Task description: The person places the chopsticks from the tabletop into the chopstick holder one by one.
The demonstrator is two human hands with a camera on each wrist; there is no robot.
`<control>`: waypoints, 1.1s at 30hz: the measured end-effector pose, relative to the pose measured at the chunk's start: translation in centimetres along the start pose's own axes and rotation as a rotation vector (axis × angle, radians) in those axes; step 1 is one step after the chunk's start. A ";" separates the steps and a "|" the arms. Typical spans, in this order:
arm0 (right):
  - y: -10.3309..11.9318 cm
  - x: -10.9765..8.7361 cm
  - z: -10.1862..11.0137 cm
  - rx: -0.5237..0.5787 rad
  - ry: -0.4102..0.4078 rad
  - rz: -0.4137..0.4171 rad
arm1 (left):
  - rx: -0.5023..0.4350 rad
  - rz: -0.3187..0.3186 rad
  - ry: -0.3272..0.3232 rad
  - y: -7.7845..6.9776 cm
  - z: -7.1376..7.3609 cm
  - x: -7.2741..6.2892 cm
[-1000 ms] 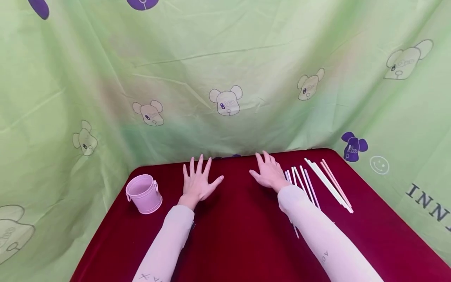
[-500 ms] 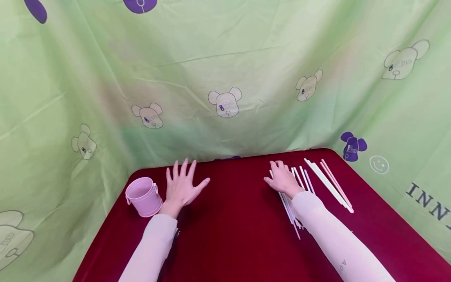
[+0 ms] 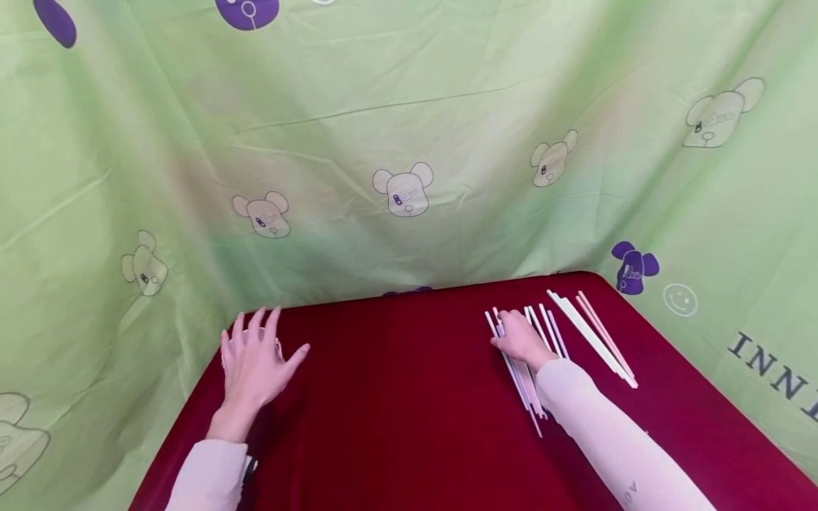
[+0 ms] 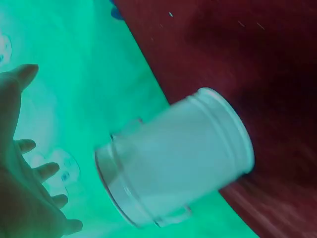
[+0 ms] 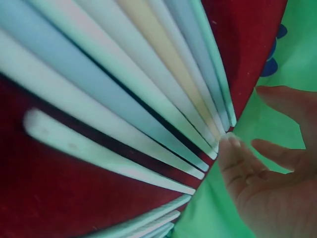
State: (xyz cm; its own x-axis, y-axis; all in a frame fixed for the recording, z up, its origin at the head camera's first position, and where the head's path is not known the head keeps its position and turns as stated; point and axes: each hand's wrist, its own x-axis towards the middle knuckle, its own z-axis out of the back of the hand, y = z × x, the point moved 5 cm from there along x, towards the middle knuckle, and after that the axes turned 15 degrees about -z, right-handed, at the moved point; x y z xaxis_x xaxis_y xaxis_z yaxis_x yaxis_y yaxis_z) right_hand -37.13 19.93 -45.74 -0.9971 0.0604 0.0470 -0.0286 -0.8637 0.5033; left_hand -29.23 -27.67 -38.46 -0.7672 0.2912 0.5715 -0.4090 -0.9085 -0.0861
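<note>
My left hand (image 3: 255,369) reaches over a small pink bucket with side handles and hides most of it in the head view, fingers spread and thumb out to the side. In the left wrist view the whole bucket (image 4: 173,161) shows, with the fingers beyond its rim. On the right of the red table, my right hand (image 3: 524,344) hovers low over a fanned bunch of long thin pastel sticks (image 3: 520,387), fingers bent down toward them. The right wrist view has its fingertips (image 5: 230,148) right at the far ends of the sticks, loosely bent and gripping none.
Farther right lie a group of white sticks (image 3: 591,338) and a pair of pink ones (image 3: 606,330). The table has a red cloth (image 3: 396,397). A green curtain (image 3: 332,234) with bear prints hangs close behind its back edge and along the sides.
My left hand has moved left from the table's middle to over the bucket. The right hand has moved right and down onto the bunch of sticks, its fingers bending.
</note>
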 end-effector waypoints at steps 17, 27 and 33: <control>-0.6 -0.2 -1.1 0.012 -0.047 -0.006 | -0.233 0.411 0.028 5.7 -0.1 -5.2; 0.3 -0.3 -1.0 -0.060 -0.081 -0.011 | -0.318 0.395 -0.012 6.0 -0.9 -6.2; 1.9 -0.5 -0.8 -0.157 -0.120 0.007 | -0.376 0.389 -0.098 6.6 -1.0 -5.8</control>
State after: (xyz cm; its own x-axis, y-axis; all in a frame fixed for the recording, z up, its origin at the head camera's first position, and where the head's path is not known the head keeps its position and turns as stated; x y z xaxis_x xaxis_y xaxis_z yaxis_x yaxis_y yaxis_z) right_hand -36.75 17.86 -45.54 -0.9819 0.1049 0.1575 -0.0415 -0.9313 0.3618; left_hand -27.97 -35.06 -43.21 -0.8549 -0.0904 0.5108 -0.2660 -0.7688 -0.5815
